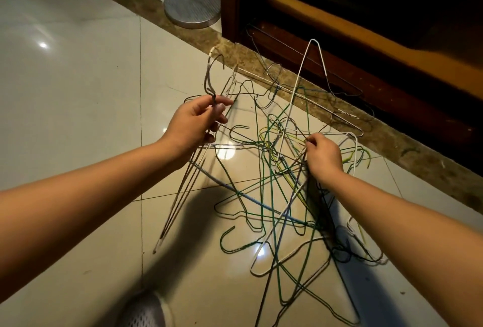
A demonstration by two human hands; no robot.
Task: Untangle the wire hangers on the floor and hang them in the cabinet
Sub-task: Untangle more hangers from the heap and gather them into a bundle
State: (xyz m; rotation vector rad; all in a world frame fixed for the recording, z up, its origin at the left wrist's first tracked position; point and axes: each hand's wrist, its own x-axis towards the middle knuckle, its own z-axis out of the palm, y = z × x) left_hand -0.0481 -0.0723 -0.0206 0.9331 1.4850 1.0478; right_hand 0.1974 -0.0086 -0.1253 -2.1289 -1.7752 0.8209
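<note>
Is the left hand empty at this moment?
No, the left hand's fingers pinch the neck of a grey wire hanger, holding it up beside the tangled pile that the right hand grips.

Tangle of hangers (273, 196) sprawls over the floor (78, 78), centre and right, its far edge up against the foot of the cabinet (339, 46) behind it. Left hand (196, 125) is at the pile's left edge, gripping a bunch of hangers (180, 196) by the necks. Right hand (325, 158) is in the middle, pinching a wire. A round stand base (192, 6) sits left of the cabinet, and a shoe (146, 311) is nearest, under the left arm.
</note>
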